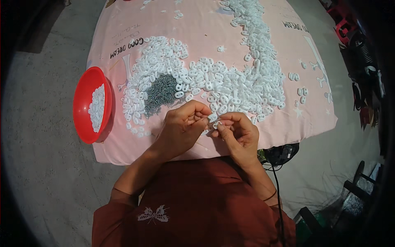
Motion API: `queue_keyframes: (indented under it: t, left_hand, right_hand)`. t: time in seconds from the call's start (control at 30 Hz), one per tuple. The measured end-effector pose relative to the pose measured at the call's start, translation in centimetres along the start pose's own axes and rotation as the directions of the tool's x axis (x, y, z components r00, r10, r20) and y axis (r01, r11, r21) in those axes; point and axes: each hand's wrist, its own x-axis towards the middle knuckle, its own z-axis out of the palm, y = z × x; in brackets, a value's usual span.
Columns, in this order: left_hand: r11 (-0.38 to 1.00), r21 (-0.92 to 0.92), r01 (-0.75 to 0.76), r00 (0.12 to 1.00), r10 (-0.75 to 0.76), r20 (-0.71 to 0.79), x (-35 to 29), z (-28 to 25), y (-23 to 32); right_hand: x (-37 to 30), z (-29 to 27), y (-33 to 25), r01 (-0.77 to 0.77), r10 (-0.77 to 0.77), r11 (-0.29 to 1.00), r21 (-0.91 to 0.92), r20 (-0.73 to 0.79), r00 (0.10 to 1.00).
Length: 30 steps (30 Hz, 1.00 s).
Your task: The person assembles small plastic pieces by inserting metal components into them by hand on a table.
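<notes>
Close together at the table's near edge, both hands work over small white plastic pieces. My right hand (pixel 242 138) pinches a small white plastic piece (pixel 216 124) between thumb and forefinger. My left hand (pixel 183 128) is closed beside it, fingers curled in a pinch; what it grips, if anything, is hidden. Another white oval piece (pixel 212 117) shows between the two hands' fingertips. Just beyond them spreads a large pile of white oval pieces with holes (pixel 230 84). A heap of small grey metal screws (pixel 161 94) lies beyond my left hand, partly ringed by white pieces.
A red bowl (pixel 79 108) with white pieces inside stands tilted at the table's left edge. The table has a pink printed cloth (pixel 205 29). A few loose pieces (pixel 302 91) lie at the right. A black cable (pixel 278 193) hangs beside my right arm.
</notes>
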Motion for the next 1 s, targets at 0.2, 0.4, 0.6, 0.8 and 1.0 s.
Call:
queue_keyframes:
  t: [0.2,0.4,0.6,0.8,1.0]
  left_hand:
    - [0.997,0.062,-0.036,0.999,0.037,-0.018,-0.1,0.1,-0.3]
    - [0.993,0.099,-0.069,0.997,0.071,-0.015,-0.1,0.0,-0.2]
    - [0.993,0.11,-0.051,0.998,0.054,-0.02,-0.1,0.0,-0.3]
    - [0.991,0.116,-0.063,0.998,0.065,-0.016,-0.2,0.0,-0.1]
    - [0.997,0.063,-0.043,0.999,0.044,-0.013,-0.2,0.2,0.2]
  right_hand:
    - [0.1,-0.2,0.2,-0.003,0.003,1.0,-0.027,0.02,1.0]
    - [0.0,-0.3,0.2,-0.001,0.002,1.0,-0.031,0.039,0.999]
    - [0.1,-0.4,0.3,0.018,-0.016,1.0,-0.025,0.056,0.998]
    - [0.1,-0.4,0.1,-0.001,0.002,1.0,-0.031,0.053,0.999]
    - [-0.1,-0.3,0.0,-0.009,0.009,1.0,-0.012,0.053,0.999]
